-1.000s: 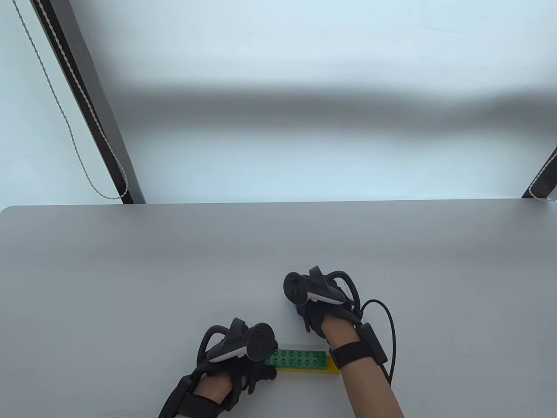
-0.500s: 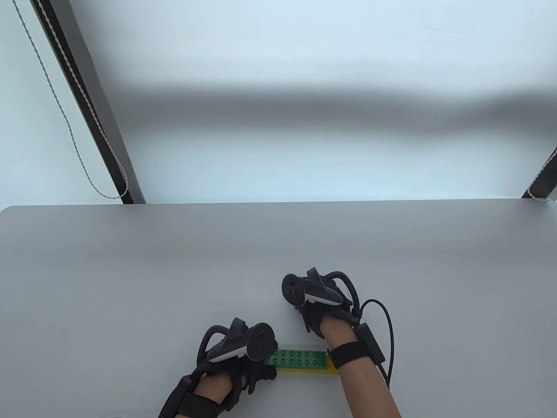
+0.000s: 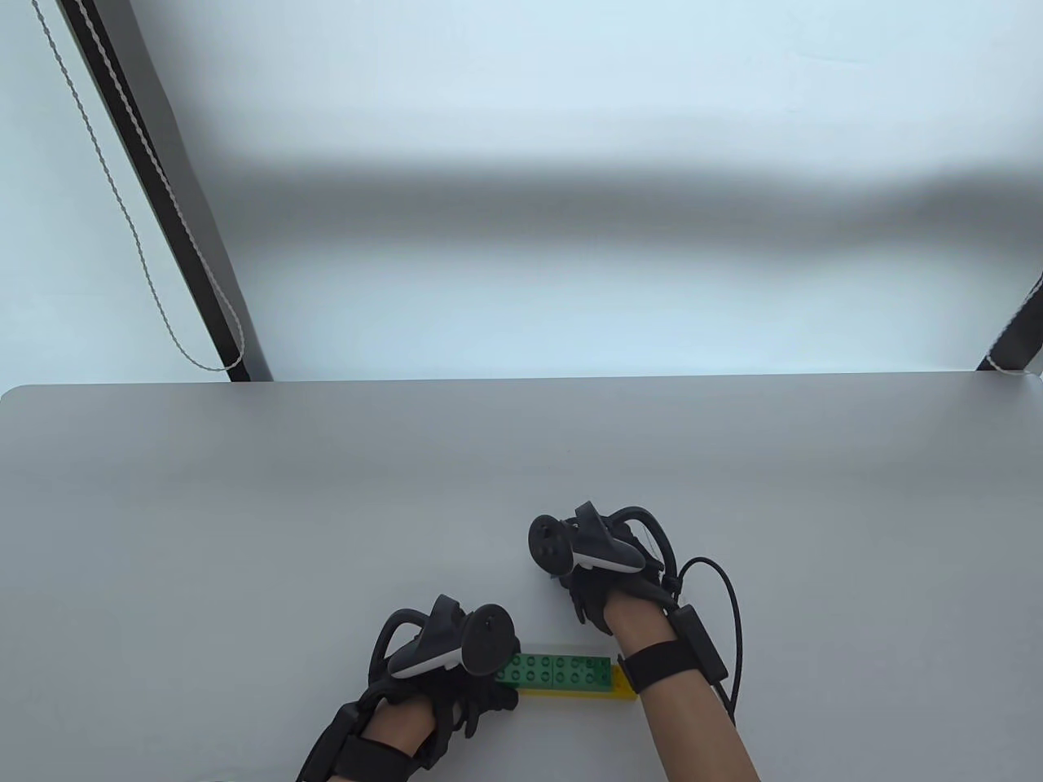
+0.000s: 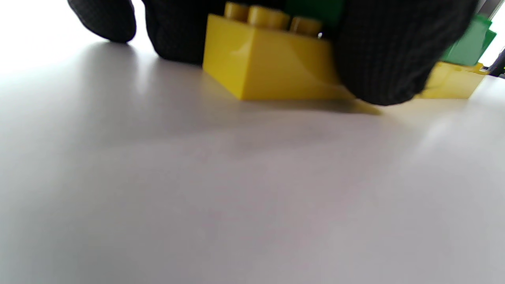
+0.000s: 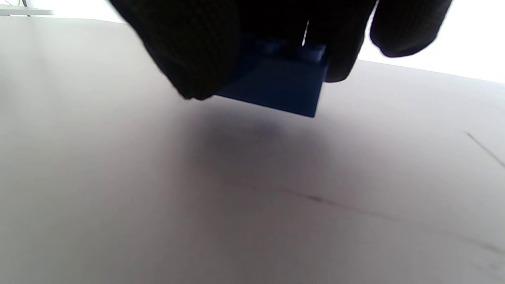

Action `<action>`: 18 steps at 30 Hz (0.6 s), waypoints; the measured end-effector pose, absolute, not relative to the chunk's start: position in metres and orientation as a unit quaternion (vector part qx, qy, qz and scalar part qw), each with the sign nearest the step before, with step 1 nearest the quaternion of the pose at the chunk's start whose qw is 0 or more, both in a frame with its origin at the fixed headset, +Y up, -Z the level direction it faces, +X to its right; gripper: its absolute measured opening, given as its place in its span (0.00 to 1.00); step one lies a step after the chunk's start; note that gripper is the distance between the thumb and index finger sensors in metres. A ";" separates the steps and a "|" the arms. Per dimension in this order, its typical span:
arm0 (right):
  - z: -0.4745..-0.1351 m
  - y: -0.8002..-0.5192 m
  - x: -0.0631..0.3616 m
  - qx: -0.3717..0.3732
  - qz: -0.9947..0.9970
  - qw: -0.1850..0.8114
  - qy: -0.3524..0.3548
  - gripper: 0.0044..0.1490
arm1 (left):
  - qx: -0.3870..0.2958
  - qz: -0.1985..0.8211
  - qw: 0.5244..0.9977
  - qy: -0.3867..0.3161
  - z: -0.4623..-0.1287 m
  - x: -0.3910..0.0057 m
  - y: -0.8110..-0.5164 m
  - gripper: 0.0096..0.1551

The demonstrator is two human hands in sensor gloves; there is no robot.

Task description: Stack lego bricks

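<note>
A long yellow brick (image 3: 621,689) lies on the table near the front edge, with a green brick (image 3: 558,669) stacked on it. My left hand (image 3: 481,696) grips the stack's left end; in the left wrist view my gloved fingers (image 4: 378,55) hold the yellow brick (image 4: 272,67) with the green brick (image 4: 467,45) above it. My right hand (image 3: 583,590) is further back and holds a blue brick (image 5: 280,81) a little above the table, seen in the right wrist view between my fingertips (image 5: 189,51). The blue brick is hidden under the hand in the table view.
The grey table (image 3: 244,505) stretches wide to the left, right and back of the hands. Its back edge runs across the middle of the table view. A black post with a cord (image 3: 155,204) stands behind the table at the left.
The right hand has shifted very slightly and the blue sliver visible under it one second ago is now hidden. The left hand and the stack have not moved.
</note>
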State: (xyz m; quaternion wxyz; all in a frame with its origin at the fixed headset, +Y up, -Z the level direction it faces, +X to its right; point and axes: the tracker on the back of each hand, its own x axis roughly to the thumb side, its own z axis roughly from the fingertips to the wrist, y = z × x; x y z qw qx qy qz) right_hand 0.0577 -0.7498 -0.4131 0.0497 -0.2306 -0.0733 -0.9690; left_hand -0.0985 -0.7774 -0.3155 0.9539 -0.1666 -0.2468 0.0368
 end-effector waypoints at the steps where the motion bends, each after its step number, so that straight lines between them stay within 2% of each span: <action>1: -0.411 -0.747 0.058 -0.233 -0.969 0.048 -0.070 0.43 | -0.166 0.036 0.954 -0.247 -0.315 -0.099 -0.777 0.40; 18: -0.354 -0.707 0.054 -0.300 -0.953 0.033 -0.027 0.43 | -0.163 0.032 0.956 -0.243 -0.314 -0.099 -0.778 0.39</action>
